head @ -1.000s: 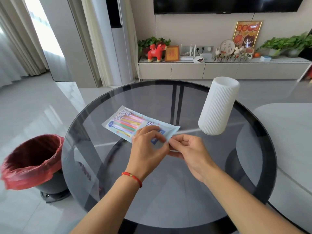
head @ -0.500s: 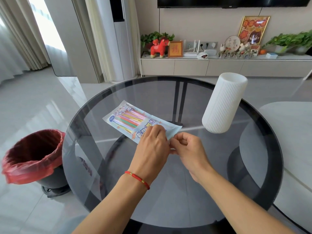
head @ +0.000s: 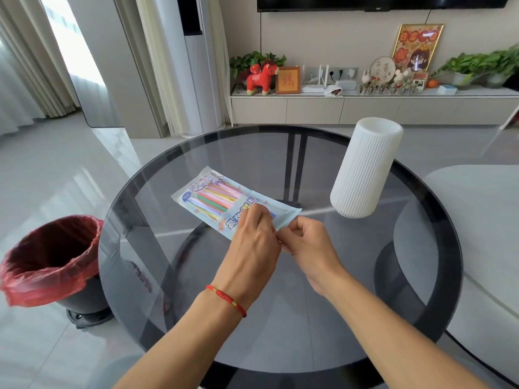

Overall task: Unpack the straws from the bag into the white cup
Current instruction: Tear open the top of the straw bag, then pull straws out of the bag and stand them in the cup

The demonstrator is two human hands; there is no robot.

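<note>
A light blue plastic bag (head: pixel 213 196) with several coloured straws inside lies flat on the round dark glass table (head: pixel 280 318). My left hand (head: pixel 254 242) pinches the bag's near end from above. My right hand (head: pixel 307 242) pinches the same end at its right corner, the two hands touching. The tall white ribbed cup (head: pixel 365 167) stands upright at the table's right, apart from both hands. The bag's near edge is hidden under my fingers.
A black bin with a red liner (head: pixel 47 259) stands on the floor left of the table. A pale round seat or table (head: pixel 477 234) is at the right. A TV cabinet (head: pixel 365 108) with ornaments and plants runs along the far wall.
The camera has tilted down slightly. My left hand has slid further over the bag's near end and both hands have tightened their pinch there. The bag and cup stay in place.
</note>
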